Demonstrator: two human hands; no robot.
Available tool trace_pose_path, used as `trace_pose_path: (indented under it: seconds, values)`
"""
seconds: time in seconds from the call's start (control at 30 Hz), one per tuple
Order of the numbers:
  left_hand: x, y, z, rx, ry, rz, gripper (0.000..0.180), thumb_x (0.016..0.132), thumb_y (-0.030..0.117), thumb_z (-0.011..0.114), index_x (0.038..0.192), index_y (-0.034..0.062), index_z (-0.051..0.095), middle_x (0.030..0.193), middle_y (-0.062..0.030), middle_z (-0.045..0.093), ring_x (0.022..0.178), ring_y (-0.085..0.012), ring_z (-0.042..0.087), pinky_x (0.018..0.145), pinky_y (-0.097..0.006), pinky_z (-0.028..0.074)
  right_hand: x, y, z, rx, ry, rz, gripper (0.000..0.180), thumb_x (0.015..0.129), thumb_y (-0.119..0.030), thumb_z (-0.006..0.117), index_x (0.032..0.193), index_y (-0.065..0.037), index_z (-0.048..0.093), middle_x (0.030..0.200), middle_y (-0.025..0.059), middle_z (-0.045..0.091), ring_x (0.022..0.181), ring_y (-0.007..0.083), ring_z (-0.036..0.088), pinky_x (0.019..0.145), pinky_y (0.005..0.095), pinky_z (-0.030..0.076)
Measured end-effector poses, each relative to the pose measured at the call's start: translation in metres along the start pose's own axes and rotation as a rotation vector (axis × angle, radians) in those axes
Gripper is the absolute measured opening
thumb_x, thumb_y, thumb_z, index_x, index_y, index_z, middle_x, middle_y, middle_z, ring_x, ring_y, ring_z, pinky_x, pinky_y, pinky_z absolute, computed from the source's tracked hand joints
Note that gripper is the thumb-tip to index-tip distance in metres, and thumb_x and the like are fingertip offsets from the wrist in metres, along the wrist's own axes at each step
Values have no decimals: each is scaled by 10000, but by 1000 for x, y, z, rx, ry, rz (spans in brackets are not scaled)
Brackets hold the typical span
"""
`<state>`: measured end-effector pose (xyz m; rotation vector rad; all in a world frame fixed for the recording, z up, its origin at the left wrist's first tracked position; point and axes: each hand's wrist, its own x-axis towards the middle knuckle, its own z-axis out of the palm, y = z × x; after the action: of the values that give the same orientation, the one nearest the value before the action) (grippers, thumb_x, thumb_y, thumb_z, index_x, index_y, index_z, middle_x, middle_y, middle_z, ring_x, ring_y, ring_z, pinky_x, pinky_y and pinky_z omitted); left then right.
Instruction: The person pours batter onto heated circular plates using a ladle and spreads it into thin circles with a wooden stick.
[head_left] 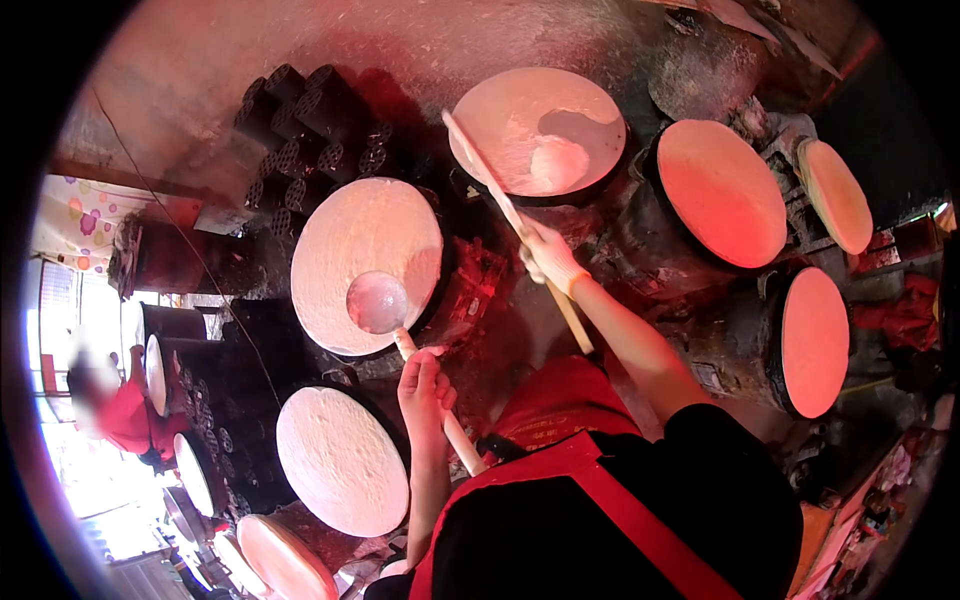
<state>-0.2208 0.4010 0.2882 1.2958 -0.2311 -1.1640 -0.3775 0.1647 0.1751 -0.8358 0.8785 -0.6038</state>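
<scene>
My left hand (424, 388) is closed round the long pale handle of a round ladle (378, 302). The ladle's bowl is over the near right part of a large round griddle covered with pale batter (345, 245); I cannot tell whether it touches. In a pale glove, my right hand (550, 258) grips a long wooden stick (487, 172). The stick slants up and left, and its upper end is by the left rim of the far griddle. There, a pale sheet (500, 110) covers much of the surface, beside a bare grey patch (590, 130) and a whitish mound (558, 163).
More covered round griddles stand to the right (722, 195) and at the lower left (343, 462). Dark honeycomb coal briquettes (310, 130) are stacked at the far left. A person in red (125, 420) is by the bright opening at left.
</scene>
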Motion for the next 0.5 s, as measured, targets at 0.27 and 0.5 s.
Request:
trace_pose_path:
  seconds: [0.27, 0.5]
  values:
    - [6, -20, 53, 0, -5, -64, 203, 988, 219, 460, 1025, 75, 599, 773, 48, 414, 532, -20, 327, 429, -176, 263, -39, -40, -126, 232, 204, -11, 318, 989, -266, 398, 1304, -276, 441, 628, 12, 477, 374, 85, 343, 338, 247, 279]
    - [18, -38, 111, -80, -21, -67, 320, 1003, 316, 413, 1039, 43, 576, 814, 21, 421, 540, -46, 346, 424, -197, 283, -48, -40, -150, 44, 16, 186, 388, 987, -278, 420, 1375, -292, 429, 608, 2, 478, 364, 86, 345, 331, 234, 262]
